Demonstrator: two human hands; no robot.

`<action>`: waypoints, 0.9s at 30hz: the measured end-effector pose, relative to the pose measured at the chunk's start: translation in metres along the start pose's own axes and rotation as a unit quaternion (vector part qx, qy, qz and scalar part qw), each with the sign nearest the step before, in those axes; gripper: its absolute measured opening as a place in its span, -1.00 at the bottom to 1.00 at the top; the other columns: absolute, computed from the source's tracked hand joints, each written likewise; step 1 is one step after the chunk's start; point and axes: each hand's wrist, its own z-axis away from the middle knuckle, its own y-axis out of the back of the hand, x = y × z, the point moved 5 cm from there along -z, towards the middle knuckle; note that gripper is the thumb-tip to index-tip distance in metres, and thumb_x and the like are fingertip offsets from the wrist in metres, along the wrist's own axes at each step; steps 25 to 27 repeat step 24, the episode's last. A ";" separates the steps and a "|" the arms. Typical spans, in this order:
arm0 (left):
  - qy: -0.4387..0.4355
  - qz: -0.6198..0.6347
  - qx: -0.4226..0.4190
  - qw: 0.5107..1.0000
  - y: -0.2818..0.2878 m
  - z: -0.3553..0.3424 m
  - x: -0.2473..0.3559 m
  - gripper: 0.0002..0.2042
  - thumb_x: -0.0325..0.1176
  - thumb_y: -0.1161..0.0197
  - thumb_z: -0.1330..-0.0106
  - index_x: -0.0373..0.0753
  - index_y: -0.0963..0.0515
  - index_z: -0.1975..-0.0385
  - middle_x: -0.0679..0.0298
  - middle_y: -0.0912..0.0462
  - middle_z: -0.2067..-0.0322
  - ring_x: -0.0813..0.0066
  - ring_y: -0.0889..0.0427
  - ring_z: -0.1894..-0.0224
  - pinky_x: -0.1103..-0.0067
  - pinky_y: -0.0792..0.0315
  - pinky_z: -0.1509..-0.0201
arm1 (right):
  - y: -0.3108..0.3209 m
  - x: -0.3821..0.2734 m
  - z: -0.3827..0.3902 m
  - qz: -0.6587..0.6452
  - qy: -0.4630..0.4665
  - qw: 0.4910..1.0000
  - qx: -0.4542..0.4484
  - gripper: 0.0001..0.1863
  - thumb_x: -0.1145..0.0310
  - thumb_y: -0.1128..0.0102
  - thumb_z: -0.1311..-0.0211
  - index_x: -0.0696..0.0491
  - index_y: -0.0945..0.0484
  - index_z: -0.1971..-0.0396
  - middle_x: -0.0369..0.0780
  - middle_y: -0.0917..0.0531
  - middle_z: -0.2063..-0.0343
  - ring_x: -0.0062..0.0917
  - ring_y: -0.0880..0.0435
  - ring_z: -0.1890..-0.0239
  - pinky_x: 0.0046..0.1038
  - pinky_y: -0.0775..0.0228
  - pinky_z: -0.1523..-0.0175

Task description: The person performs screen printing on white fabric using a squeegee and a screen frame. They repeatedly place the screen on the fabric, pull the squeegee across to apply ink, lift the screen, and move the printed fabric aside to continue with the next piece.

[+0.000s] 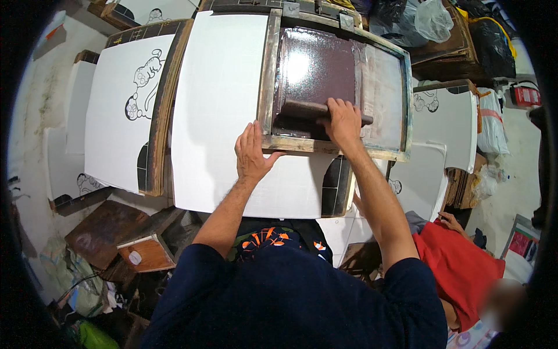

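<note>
A wooden-framed printing screen (265,87) lies over a board covered with white fabric (218,87). Dark, glossy maroon mesh (325,64) fills its middle, and a paler smeared strip (381,99) runs down the right side. Low on the mesh, my right hand (344,122) is closed around a dark squeegee (308,109), near its right end. My left hand (251,154) lies flat with fingers stretched, its fingertips and thumb against the frame's lower left corner. The squeegee's lower edge is in dark shadow or ink, and I cannot tell which.
To the left stands a fabric-covered board (110,99) with a black line drawing; similar boards (444,122) stand at right. A person in a red shirt (459,267) is at the lower right. Plastic bags (410,23) lie at the back right. A wooden frame (148,254) sits lower left.
</note>
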 end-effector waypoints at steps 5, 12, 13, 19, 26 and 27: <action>-0.009 -0.005 -0.003 1.000 -0.002 0.001 0.000 0.15 0.10 -0.60 -0.10 -0.39 -0.05 -0.55 -0.14 -0.30 -0.42 0.02 -0.20 -0.53 0.08 -0.03 -0.54 | 0.013 0.003 -0.009 -0.026 -0.029 0.997 -0.067 -0.55 0.25 -0.53 -0.10 0.02 -0.58 0.02 -0.19 -0.69 0.13 -0.18 -0.64 0.03 -0.07 -0.39 -0.03; -0.006 0.001 -0.013 1.000 0.000 0.001 0.001 0.14 0.06 -0.61 -0.10 -0.41 -0.06 -0.55 -0.13 -0.28 -0.43 0.03 -0.17 -0.55 0.09 -0.03 -0.54 | 0.000 -0.017 0.010 -0.040 -0.012 0.993 -0.109 -0.59 0.26 -0.52 -0.12 0.02 -0.58 0.06 -0.23 -0.66 0.17 -0.24 -0.62 0.06 -0.13 -0.35 0.00; -0.003 0.002 -0.018 1.000 -0.001 0.002 0.000 0.14 0.06 -0.61 -0.10 -0.41 -0.07 -0.55 -0.13 -0.28 -0.43 0.03 -0.17 -0.55 0.09 -0.03 -0.54 | -0.002 -0.018 0.014 -0.037 -0.006 0.995 -0.097 -0.61 0.28 -0.51 -0.12 0.02 -0.58 0.08 -0.23 -0.65 0.20 -0.25 -0.61 0.08 -0.14 -0.33 0.02; -0.006 -0.007 -0.027 1.000 -0.002 0.002 0.000 0.14 0.05 -0.61 -0.09 -0.45 -0.07 -0.54 -0.17 -0.28 -0.43 0.01 -0.19 -0.53 0.09 -0.03 -0.53 | -0.002 -0.013 0.006 -0.020 0.033 0.999 0.010 -0.68 0.38 -0.47 -0.08 0.01 -0.56 0.18 -0.24 -0.57 0.30 -0.26 -0.54 0.14 -0.21 -0.26 0.05; 0.003 -0.010 -0.050 0.999 -0.010 0.004 -0.006 0.15 0.04 -0.60 -0.10 -0.41 -0.03 -0.56 -0.09 -0.16 -0.51 -0.04 -0.10 -0.56 0.08 -0.03 -0.54 | -0.010 0.036 -0.115 -0.026 0.045 0.998 0.043 -0.73 0.33 -0.42 -0.15 -0.03 -0.57 0.17 -0.23 -0.60 0.28 -0.22 -0.56 0.09 -0.16 -0.30 0.03; 0.003 -0.010 -0.050 0.999 -0.010 0.004 -0.006 0.15 0.04 -0.60 -0.10 -0.41 -0.03 -0.56 -0.09 -0.16 -0.51 -0.04 -0.10 -0.56 0.08 -0.03 -0.54 | -0.010 0.036 -0.115 -0.026 0.045 0.998 0.043 -0.73 0.33 -0.42 -0.15 -0.03 -0.57 0.17 -0.23 -0.60 0.28 -0.22 -0.56 0.09 -0.16 -0.30 0.03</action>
